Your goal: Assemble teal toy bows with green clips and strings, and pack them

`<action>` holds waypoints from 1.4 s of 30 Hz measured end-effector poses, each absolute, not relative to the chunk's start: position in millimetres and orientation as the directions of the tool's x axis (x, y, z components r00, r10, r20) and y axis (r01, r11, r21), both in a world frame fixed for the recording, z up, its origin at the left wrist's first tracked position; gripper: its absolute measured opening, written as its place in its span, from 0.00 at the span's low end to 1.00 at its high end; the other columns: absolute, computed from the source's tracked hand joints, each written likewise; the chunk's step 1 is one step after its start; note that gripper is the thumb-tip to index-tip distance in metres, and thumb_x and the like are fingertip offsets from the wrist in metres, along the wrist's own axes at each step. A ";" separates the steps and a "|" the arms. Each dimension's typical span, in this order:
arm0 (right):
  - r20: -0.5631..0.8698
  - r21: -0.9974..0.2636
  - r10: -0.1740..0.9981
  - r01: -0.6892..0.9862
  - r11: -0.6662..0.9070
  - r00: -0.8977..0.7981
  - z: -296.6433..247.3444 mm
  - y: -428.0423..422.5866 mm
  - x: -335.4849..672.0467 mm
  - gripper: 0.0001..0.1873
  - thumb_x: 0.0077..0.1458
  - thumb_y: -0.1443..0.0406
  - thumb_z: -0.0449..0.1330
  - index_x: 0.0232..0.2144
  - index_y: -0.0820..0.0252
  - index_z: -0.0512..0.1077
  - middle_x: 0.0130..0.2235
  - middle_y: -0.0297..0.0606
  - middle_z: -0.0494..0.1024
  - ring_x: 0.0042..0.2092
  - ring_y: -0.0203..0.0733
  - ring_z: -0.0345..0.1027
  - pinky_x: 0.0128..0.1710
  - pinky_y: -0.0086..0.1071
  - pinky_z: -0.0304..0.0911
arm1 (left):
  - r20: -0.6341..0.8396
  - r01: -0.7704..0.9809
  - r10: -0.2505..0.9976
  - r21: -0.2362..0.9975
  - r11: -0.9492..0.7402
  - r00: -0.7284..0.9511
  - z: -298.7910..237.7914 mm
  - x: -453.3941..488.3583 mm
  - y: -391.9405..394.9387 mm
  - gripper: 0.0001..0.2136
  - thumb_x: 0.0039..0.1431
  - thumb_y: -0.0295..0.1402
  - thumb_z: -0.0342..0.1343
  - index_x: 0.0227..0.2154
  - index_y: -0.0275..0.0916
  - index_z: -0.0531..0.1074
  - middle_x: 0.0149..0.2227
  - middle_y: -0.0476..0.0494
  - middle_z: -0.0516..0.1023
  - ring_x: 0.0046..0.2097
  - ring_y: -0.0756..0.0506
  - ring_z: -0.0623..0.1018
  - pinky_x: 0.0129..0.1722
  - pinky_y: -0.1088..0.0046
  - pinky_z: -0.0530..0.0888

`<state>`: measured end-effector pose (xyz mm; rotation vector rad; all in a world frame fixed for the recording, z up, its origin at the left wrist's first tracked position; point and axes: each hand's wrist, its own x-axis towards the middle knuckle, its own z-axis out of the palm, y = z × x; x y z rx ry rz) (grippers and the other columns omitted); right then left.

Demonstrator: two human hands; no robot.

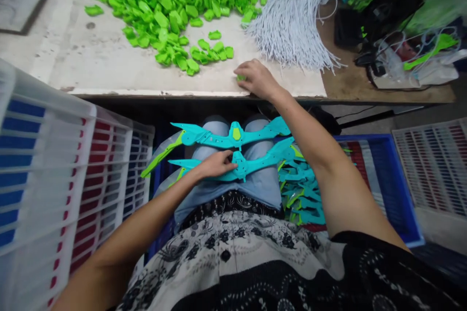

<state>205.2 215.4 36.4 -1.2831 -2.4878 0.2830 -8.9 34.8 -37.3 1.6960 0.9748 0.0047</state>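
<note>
Pinching a small green piece (241, 77), the right hand (256, 79) is low over the surface (120, 75), just in from its near edge. Its thumb and fingers are close together around that piece. The left hand (219, 164) is down on the lap, touching the lower blue toy bow (260, 166) by its middle. I cannot tell if the left grip is closed around the bow or just resting on it.

The upper blue toy bow (221, 141) lies next to it, across the legs, a bit nearer to the surface's near edge. It has a green piece in its middle. Both bows have see-through and green parts at their left ends.

A big heap of green pieces (164, 0) spreads from the far edge of the surface toward the near edge. To the right of the heap is a big bunch of white strings (292, 19). Near the right end of the surface there is a messy pile of bags and wires.

On the left stands a white basket (93, 112) with slots. On the right, a blue bin (397, 189) has more blue bows (302, 189) in it.
</note>
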 end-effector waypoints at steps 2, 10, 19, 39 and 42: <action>0.245 -0.385 0.837 0.744 0.547 -0.489 34.7 176.1 206.6 0.20 0.56 0.62 0.55 0.51 0.59 0.69 0.50 0.44 0.72 0.53 0.51 0.62 0.54 0.49 0.55 | -0.446 0.555 0.590 0.832 -0.005 0.673 -39.4 -8.3 37.2 0.18 0.53 0.45 0.52 0.37 0.34 0.69 0.27 0.46 0.72 0.30 0.46 0.70 0.27 0.74 0.63; 0.217 -0.498 0.757 0.597 0.629 -0.617 -22.8 -33.2 195.1 0.16 0.60 0.60 0.53 0.47 0.58 0.71 0.50 0.46 0.75 0.50 0.49 0.67 0.47 0.47 0.65 | -0.445 0.442 0.548 0.885 0.147 0.708 -38.4 -10.2 45.9 0.16 0.48 0.44 0.57 0.31 0.35 0.74 0.27 0.47 0.75 0.34 0.44 0.72 0.33 0.74 0.66; 0.229 -0.458 0.824 0.690 0.561 -0.518 -48.9 -43.0 190.0 0.18 0.61 0.61 0.52 0.52 0.59 0.68 0.54 0.44 0.72 0.58 0.46 0.61 0.51 0.44 0.60 | -0.410 0.422 0.482 0.902 0.090 0.774 -43.7 -14.3 45.0 0.18 0.51 0.46 0.53 0.34 0.35 0.73 0.32 0.47 0.75 0.35 0.46 0.71 0.33 0.75 0.66; -0.437 -0.360 0.853 0.925 0.123 -0.284 -27.3 -22.1 181.7 0.50 0.48 0.50 0.63 0.65 0.63 0.46 0.48 0.51 0.75 0.50 0.57 0.68 0.49 0.46 0.57 | -0.454 0.372 0.574 0.890 0.262 0.682 -52.7 15.0 26.7 0.18 0.41 0.45 0.62 0.28 0.36 0.66 0.25 0.52 0.68 0.29 0.50 0.67 0.28 0.74 0.65; -0.415 -0.371 0.857 0.917 0.148 -0.306 -31.5 -29.1 179.8 0.48 0.48 0.49 0.63 0.63 0.63 0.49 0.49 0.52 0.74 0.51 0.57 0.67 0.50 0.47 0.56 | -0.406 0.412 0.596 0.901 0.136 0.692 -49.0 10.3 21.8 0.19 0.45 0.46 0.60 0.32 0.34 0.69 0.28 0.50 0.71 0.31 0.48 0.70 0.31 0.73 0.67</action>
